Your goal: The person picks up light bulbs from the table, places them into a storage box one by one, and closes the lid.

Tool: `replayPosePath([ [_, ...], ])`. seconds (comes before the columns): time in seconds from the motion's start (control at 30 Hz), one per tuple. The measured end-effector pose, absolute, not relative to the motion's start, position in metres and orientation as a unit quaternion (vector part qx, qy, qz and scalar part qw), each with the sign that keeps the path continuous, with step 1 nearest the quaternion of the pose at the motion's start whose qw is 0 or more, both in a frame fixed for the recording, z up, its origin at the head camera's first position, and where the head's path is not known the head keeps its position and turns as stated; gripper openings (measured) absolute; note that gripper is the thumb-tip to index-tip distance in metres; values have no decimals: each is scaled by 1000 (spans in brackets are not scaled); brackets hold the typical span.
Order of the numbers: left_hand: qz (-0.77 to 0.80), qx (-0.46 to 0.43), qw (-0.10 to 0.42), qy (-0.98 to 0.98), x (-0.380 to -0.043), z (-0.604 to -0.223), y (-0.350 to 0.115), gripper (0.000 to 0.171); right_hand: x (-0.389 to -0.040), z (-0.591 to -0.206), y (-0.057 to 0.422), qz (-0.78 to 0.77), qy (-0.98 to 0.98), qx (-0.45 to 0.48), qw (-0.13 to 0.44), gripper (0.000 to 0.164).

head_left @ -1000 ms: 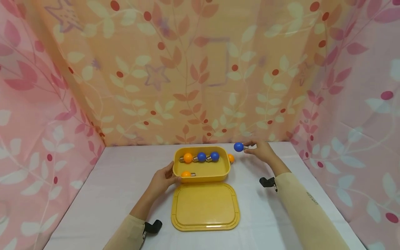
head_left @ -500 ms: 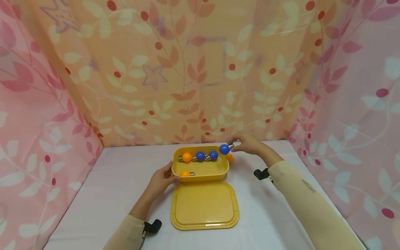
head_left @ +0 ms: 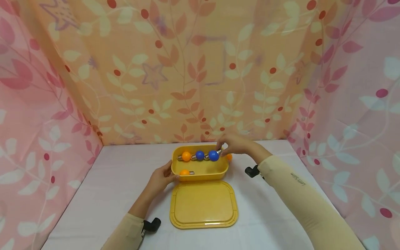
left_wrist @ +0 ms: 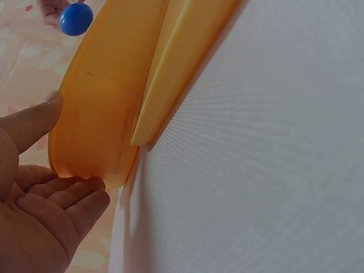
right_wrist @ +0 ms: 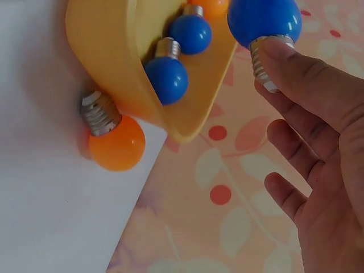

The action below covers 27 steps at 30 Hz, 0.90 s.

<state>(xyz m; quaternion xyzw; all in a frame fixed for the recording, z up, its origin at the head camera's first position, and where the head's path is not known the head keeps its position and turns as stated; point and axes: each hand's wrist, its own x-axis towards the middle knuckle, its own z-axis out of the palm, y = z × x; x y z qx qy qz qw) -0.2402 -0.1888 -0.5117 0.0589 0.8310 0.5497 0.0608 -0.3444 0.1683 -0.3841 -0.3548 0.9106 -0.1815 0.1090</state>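
My right hand [head_left: 235, 144] pinches a blue light bulb [right_wrist: 264, 23] by its metal screw base, between thumb and forefinger; the other fingers are spread apart. That bulb hangs over the right part of a yellow plastic box [head_left: 204, 177], overlapping a blue bulb in it in the head view. Inside the box lie two blue bulbs [right_wrist: 166, 79] and an orange bulb [head_left: 186, 156] in a row along the back. Another orange bulb [head_left: 184, 172] lies by the front wall. My left hand [head_left: 160, 177] holds the box's left end, thumb at the front rim and fingers against the side.
On the white tabletop [head_left: 125, 180], a yellow lid [head_left: 203, 205] lies flat just in front of the box. One orange bulb [right_wrist: 118, 145] rests on the table against the box's right end. Printed curtains [head_left: 187, 86] stand behind and at both sides.
My right hand has carried the blue bulb leftward, from beyond the box's right end to over its inside. My left hand has kept its hold on the box.
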Motion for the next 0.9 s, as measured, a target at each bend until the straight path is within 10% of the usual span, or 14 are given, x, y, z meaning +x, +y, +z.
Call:
replayPosePath([
  [0.9, 539, 55, 58, 839, -242, -513, -190, 89, -340, -425, 116, -182, 895, -370, 168, 16],
])
